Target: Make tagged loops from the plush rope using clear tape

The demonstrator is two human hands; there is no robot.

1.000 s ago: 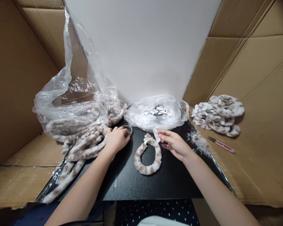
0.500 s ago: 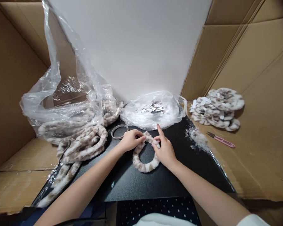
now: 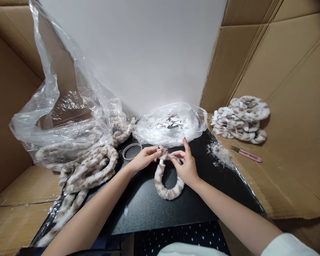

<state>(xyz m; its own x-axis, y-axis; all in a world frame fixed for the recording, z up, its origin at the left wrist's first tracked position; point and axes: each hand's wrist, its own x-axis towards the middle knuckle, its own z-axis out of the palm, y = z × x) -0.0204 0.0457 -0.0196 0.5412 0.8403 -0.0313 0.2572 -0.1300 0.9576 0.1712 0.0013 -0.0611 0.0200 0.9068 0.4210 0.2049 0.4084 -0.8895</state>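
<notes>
A furry beige-and-white loop (image 3: 168, 193) rests on the black tabletop (image 3: 144, 213), its two ends meeting at the top between my hands. My left hand (image 3: 145, 158) pinches the fluffy end at the upper left with thumb and fingers. On the right side of the loop, my right hand (image 3: 186, 166) holds the other end between thumb and fingers, its index finger pointing up. A small white piece (image 3: 161, 161) shows on the loop just below my left fingertips. The exact join of the ends is partly covered by fingers.
Left: a clear plastic bag (image 3: 53, 124) with furry loops (image 3: 92, 170), and a tape roll (image 3: 132, 152). Behind: a clear bag of white tags (image 3: 170, 122). Right: fluff scraps (image 3: 220, 154), pink-handled snips (image 3: 246, 154), stacked furry loops (image 3: 241, 119). Cardboard walls (image 3: 290, 89) stand around.
The view has shifted slightly. The loop's ends have been turned between my fingers, and a white piece now shows near my left hand. Both hands keep their pinch.
</notes>
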